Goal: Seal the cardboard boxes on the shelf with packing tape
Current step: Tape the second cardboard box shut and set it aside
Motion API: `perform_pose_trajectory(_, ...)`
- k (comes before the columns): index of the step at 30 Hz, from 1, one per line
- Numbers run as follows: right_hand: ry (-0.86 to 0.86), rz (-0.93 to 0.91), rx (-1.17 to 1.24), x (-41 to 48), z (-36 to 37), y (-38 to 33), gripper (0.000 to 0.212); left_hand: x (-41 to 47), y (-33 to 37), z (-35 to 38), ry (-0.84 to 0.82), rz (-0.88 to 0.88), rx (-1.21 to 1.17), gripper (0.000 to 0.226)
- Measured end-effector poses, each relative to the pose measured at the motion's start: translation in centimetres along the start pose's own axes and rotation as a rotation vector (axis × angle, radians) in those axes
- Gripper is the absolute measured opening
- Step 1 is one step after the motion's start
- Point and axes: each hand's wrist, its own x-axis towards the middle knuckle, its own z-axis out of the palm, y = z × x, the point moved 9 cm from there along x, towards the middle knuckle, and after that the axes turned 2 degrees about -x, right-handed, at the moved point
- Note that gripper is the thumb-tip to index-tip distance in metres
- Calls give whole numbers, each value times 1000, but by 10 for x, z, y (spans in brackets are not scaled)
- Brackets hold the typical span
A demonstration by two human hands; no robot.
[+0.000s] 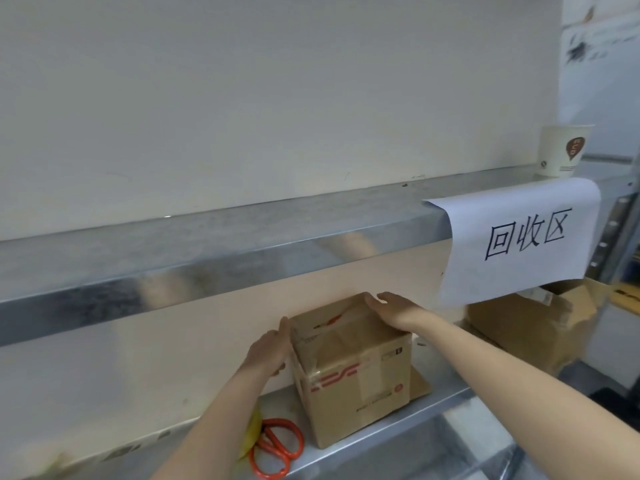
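Observation:
A small cardboard box (349, 379) with red print and clear tape over its top stands on the lower metal shelf (433, 410). My left hand (272, 348) lies flat against the box's left side, fingers straight. My right hand (391, 310) rests palm down on the top right edge of the box, fingers stretched toward the back. Orange-handled scissors (277, 445) lie on the shelf to the left of the box, beside something yellow (252, 431) half hidden by my left forearm. No tape roll is in sight.
A second cardboard box (526, 323) sits to the right on the same shelf, partly behind a hanging paper sign (519, 237). The upper metal shelf (207, 244) runs across above my hands, and a paper cup (562, 150) stands on its right end.

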Motion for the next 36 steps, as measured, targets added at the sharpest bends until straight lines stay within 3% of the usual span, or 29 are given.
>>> perform_pose_trajectory(3, -12, 24, 61, -2, 6, -5, 77, -10, 6, 5, -90, -73, -265, 62)
perform_pose_trajectory(7, 110, 29, 77, -16, -14, -13, 78, -15, 8, -15, -65, -84, -407, 68)
perform_pose_trajectory(12, 293, -42, 117, -47, -49, -13, 64, -47, 14, -31, 83, -65, -480, 56)
perform_pose_trajectory(15, 322, -142, 219, -67, -55, -6, 48, -74, 10, -26, 125, -92, -456, 70)
perform_pose_trajectory(17, 247, -212, 226, -78, -47, -3, 39, -94, 5, -16, 151, -68, -363, 65)
perform_pose_trajectory(19, 122, -239, 277, -84, -31, 6, 48, -112, -4, -5, 181, -59, -341, 57)
perform_pose_trajectory(21, -61, -189, 420, -87, -10, 21, 72, -128, -16, 3, 198, -48, -451, 52)
perform_pose_trajectory(24, -308, -145, 597, -95, 17, 37, 65, -153, -31, 7, 226, -8, -633, 49)
perform_pose_trajectory(30, -500, -100, 705, -118, 44, 66, 78, -170, -49, 21, 270, 92, -740, 50)
perform_pose_trajectory(36, -477, -90, 739, -110, 61, 69, 117, -162, -33, 11, 298, 222, -588, 45)
